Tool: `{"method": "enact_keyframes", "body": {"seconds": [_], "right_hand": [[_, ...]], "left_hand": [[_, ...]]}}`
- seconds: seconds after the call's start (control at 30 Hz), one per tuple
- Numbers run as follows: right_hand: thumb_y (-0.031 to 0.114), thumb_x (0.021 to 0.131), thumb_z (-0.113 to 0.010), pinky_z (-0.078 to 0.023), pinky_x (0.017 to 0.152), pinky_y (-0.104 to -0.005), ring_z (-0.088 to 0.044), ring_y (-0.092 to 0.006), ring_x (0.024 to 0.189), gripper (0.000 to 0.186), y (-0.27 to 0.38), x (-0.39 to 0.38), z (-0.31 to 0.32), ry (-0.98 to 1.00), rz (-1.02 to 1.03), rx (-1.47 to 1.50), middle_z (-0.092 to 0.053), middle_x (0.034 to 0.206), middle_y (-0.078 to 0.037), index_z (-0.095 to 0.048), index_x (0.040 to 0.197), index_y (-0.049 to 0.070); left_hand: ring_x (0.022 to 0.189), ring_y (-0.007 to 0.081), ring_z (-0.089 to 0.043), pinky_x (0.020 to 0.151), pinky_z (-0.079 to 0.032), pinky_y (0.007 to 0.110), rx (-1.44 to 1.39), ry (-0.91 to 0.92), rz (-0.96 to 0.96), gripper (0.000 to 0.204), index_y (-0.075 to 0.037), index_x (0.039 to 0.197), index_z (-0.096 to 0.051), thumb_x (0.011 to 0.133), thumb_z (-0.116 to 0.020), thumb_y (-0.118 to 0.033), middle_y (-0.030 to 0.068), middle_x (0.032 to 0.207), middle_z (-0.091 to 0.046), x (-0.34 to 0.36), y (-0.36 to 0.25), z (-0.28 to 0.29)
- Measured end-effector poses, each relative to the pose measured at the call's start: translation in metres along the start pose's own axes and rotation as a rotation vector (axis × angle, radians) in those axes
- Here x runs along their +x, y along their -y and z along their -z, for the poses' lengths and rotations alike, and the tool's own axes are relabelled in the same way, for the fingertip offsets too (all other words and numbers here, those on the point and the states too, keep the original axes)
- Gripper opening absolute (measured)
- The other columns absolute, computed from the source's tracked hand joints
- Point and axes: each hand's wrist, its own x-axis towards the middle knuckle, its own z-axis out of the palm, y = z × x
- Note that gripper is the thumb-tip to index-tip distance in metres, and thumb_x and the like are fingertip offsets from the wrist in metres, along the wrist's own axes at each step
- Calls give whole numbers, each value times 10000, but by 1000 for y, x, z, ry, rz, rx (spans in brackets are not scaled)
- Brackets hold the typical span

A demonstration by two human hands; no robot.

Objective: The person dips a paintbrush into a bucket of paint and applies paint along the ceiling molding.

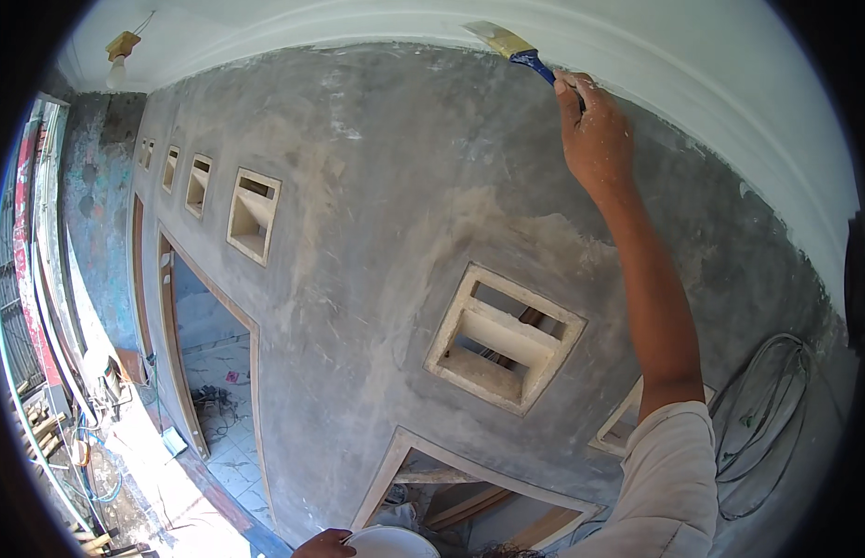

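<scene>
My right hand (598, 135) is raised high and closed around the blue handle of a paintbrush (503, 42). The brush's pale bristles lie against the white ceiling moulding (627, 51), just above where it meets the grey wall (376, 186). White paint specks my fingers. At the bottom edge, my left hand (324, 544) grips the rim of a round white container (395, 542). Only the upper part of that hand and container shows, and what is inside the container cannot be made out.
Framed vent openings (503, 339) line the wall. Below are a doorway (214, 372) and a wood-framed opening (479, 484). A coil of cable (767, 418) hangs at the right. A light bulb (118, 73) hangs at the upper left. Debris and timber (46, 432) lie at the lower left.
</scene>
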Motion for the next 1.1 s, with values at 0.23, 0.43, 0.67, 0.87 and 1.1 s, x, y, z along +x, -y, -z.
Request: {"method": "enact_keyframes", "body": {"seconds": [0.23, 0.43, 0.67, 0.87, 1.1], "right_hand": [[169, 953, -618, -570, 759, -425, -688, -321, 842, 283, 33, 53, -123, -34, 225, 9, -649, 939, -130, -660, 1228, 113], [81, 934, -561, -602, 769, -458, -713, -381, 878, 310, 61, 99, -192, 77, 180, -56, -684, 1001, -184, -657, 1229, 83], [285, 932, -701, -585, 837, -387, -714, -345, 995, 350, 20, 103, -188, 58, 9, -280, -722, 1086, -197, -653, 1173, 36], [119, 951, -551, -583, 812, -480, -702, -406, 937, 360, -1, 73, -100, 71, -31, -238, -702, 1010, -206, -594, 1307, 88], [105, 966, -569, -539, 852, -468, -708, -373, 939, 271, -33, 4, 32, -11, -205, -270, -725, 996, -212, -627, 1215, 17]], "left_hand": [[819, 164, -672, 644, -543, 308, 86, 27, 79, 408, -35, 1222, -666, 834, -770, -104, 64, 1010, -722, -11, -25, 7], [867, 175, -677, 670, -560, 319, -43, -25, 20, 522, -31, 1323, -588, 842, -769, -124, 91, 1080, -705, -10, -4, 16], [896, 192, -683, 720, -574, 334, 77, 15, -25, 526, -6, 1325, -572, 839, -761, -75, 110, 1065, -708, 9, 18, 14], [882, 202, -687, 688, -573, 337, -45, -108, 30, 432, -5, 1248, -631, 837, -746, -73, 114, 1026, -719, -18, -18, 7], [816, 182, -682, 646, -562, 312, 17, 49, 37, 448, -26, 1266, -623, 841, -753, -79, 105, 1006, -718, -13, -17, 10]]}}
